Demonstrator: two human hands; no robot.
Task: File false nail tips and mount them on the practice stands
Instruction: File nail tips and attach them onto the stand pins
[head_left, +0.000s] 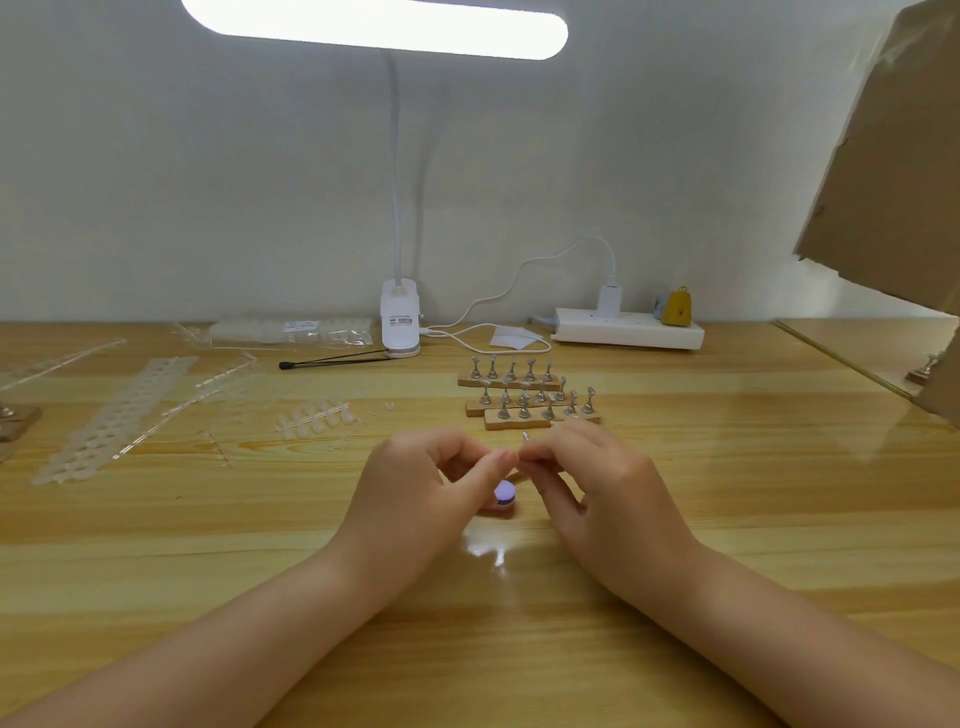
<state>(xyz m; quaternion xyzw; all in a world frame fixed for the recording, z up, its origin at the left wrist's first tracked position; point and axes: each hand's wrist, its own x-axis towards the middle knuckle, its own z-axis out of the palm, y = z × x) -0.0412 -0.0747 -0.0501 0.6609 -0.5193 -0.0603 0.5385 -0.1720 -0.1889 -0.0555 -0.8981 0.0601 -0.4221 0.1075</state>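
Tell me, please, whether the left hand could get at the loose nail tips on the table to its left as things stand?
Probably yes: nothing stands between the left hand and the loose nail tips, but its fingers pinch something small.
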